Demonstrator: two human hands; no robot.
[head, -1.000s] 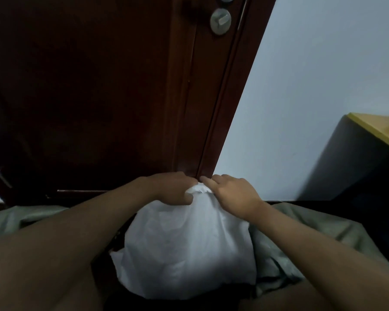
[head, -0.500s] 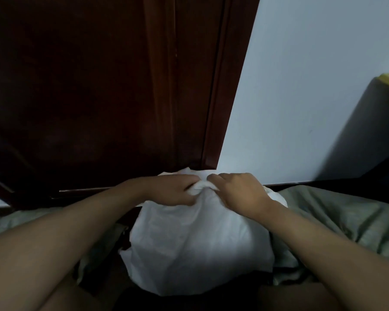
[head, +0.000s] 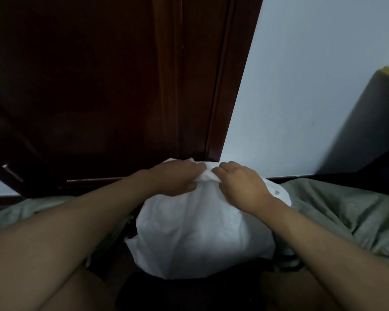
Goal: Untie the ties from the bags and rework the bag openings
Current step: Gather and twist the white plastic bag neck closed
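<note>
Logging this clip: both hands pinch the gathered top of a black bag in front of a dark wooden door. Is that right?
Not quite: the bag is white, not black. The head view shows the left hand and right hand both pinching its gathered top, in front of the dark wooden door.

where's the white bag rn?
Head view, lower centre: the white bag sits before the dark wooden door, its gathered top pinched between left hand and right hand.
</note>
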